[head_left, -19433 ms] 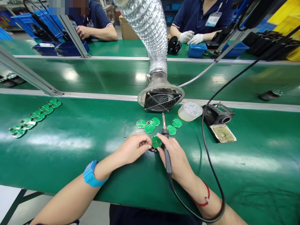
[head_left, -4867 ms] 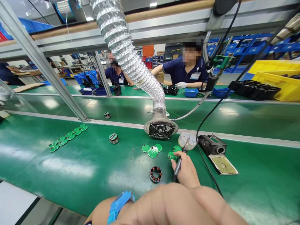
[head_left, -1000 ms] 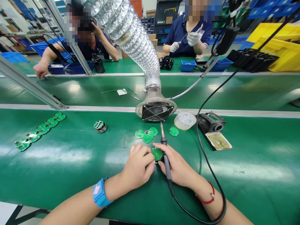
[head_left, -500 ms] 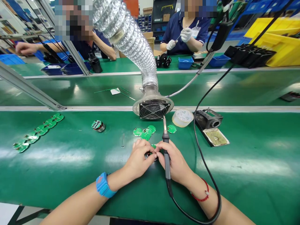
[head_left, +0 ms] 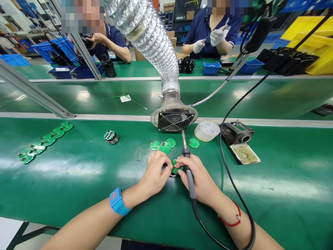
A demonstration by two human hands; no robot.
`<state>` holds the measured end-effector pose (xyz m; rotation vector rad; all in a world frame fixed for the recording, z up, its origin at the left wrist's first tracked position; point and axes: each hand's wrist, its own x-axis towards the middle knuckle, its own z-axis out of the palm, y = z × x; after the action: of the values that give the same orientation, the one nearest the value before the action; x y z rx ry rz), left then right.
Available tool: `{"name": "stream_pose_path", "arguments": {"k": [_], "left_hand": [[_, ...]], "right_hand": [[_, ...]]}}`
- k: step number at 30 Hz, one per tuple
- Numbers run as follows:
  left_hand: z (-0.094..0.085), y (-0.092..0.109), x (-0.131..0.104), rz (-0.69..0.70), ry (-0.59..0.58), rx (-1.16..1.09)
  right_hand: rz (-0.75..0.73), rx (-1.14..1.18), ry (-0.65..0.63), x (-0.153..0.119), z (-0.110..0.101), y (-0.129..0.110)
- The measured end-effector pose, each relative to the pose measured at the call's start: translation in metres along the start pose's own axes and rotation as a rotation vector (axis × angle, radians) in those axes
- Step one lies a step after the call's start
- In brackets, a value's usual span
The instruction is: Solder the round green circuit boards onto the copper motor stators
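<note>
Between my hands is a round part with a green circuit board (head_left: 176,167) on top. The fingers of my left hand (head_left: 156,172) curl round its left side. My right hand (head_left: 198,177) touches the right side of the board with thumb and fingers, and also holds a soldering iron (head_left: 190,175), its tip pointing up and away from me. Several loose green boards (head_left: 164,147) lie just beyond my hands, with a single one (head_left: 194,142) to the right. A round part with a board on top (head_left: 111,137) stands further left.
A fume hose with a fan (head_left: 176,121) hangs ahead. A tape roll (head_left: 207,130) and an iron stand (head_left: 238,133) are right of it. A row of boards (head_left: 48,139) lies far left. Two people are across the bench. The iron's cable (head_left: 231,182) loops over my right forearm.
My fingers have parted a little, so more of the green board between them shows. The camera view has shifted slightly. The person across at left has drawn an outstretched arm in.
</note>
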<state>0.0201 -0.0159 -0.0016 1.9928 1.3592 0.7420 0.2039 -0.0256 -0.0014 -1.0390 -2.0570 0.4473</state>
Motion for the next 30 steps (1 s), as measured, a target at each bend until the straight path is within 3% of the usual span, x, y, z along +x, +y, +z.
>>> {"name": "stream_pose_path", "arguments": {"k": [9,16,21,30], "left_hand": [[0.001,0.001,0.005,-0.015,-0.016,0.082],[0.004,-0.002,0.003,0.099,0.055,0.170],[0.006,-0.005,0.004,0.135,0.082,0.214],[0.007,-0.004,0.004,0.120,0.059,0.234]], "right_hand": [[0.095,0.018,0.111,-0.003,-0.017,0.000],[0.038,0.028,0.297,-0.007,-0.033,-0.005],[-0.054,0.063,0.237,0.000,-0.036,-0.012],[-0.030,-0.019,0.190,0.000,-0.034,-0.013]]}}
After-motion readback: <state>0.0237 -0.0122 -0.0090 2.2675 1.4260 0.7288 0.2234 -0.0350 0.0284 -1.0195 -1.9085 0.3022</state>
